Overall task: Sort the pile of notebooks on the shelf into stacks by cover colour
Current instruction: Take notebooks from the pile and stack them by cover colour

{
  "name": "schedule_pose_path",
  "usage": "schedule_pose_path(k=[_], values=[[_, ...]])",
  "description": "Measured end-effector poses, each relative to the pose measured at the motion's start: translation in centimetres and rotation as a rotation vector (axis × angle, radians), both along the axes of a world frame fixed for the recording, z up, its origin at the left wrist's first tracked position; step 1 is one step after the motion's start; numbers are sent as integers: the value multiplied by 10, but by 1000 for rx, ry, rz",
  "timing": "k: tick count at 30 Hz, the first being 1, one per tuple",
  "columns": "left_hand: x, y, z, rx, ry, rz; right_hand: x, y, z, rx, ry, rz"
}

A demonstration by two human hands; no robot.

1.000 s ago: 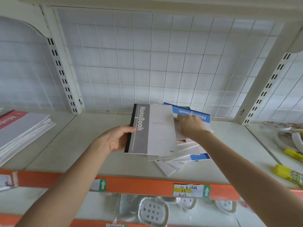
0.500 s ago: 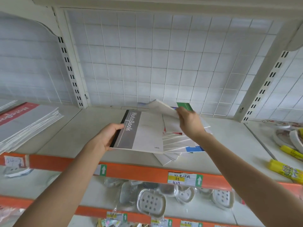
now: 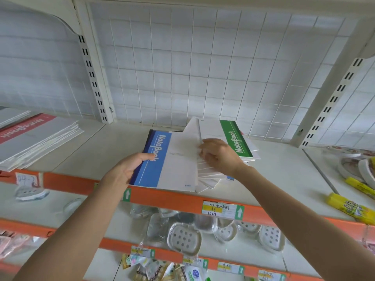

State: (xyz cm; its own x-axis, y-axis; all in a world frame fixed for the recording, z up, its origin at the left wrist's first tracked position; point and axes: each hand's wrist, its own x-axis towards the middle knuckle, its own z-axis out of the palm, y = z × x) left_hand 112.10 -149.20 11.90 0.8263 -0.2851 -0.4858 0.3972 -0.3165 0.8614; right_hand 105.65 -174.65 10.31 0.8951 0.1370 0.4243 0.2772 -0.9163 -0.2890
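left hand [image 3: 125, 171] now grips a blue notebook [image 3: 162, 159] where grey showed; right hand [image 3: 219, 157] pinches into the pile [image 3: 211, 176], green notebook [image 3: 235, 140] exposed; sorting continues.

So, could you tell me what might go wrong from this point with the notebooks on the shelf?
1. The fanned pile reaches the shelf's orange front edge. With the right hand digging into it, lower notebooks could slide off.
2. The left hand grips the blue notebook only near its spine, so it might sag or slip.
3. The green notebook sits tilted on top and could topple backwards.
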Motion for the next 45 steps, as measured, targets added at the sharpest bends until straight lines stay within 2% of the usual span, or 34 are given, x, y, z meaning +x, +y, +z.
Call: schedule_pose_path(k=[4, 7, 12, 17, 20, 24, 28, 33, 37, 40, 43, 45], values=[[-4, 12, 2, -48, -20, 97, 13, 5, 15, 47, 268, -460], [-9, 16, 6, -78, -52, 143, 26, 11, 26, 3, 425, -633], [-2, 28, 3, -116, -92, 164, 42, 15, 29, -76, 531, -723], [16, 34, 8, -154, -100, 136, 43, 27, 42, -120, 567, -698], [24, 36, 10, -175, -51, 120, 43, 40, 49, -272, 564, -690], [33, 42, 7, -187, -27, 98, 43, 56, 46, -537, 507, -689], [41, 49, 5, -163, -26, 19, 42, 62, 42, -577, 460, -726], [53, 58, 2, -134, 7, -55, 33, 68, 50, -435, 423, -766], [63, 60, 0, -166, 17, -84, 23, 92, 57, -279, 336, -720], [73, 64, -4, -240, 45, -64, 13, 118, 53, -218, 183, -547], [83, 74, -8, -305, 75, -40, 2, 129, 37, -230, -131, -252], [88, 83, -10, -353, 101, -26, -3, 128, 25, -238, -270, -128]])
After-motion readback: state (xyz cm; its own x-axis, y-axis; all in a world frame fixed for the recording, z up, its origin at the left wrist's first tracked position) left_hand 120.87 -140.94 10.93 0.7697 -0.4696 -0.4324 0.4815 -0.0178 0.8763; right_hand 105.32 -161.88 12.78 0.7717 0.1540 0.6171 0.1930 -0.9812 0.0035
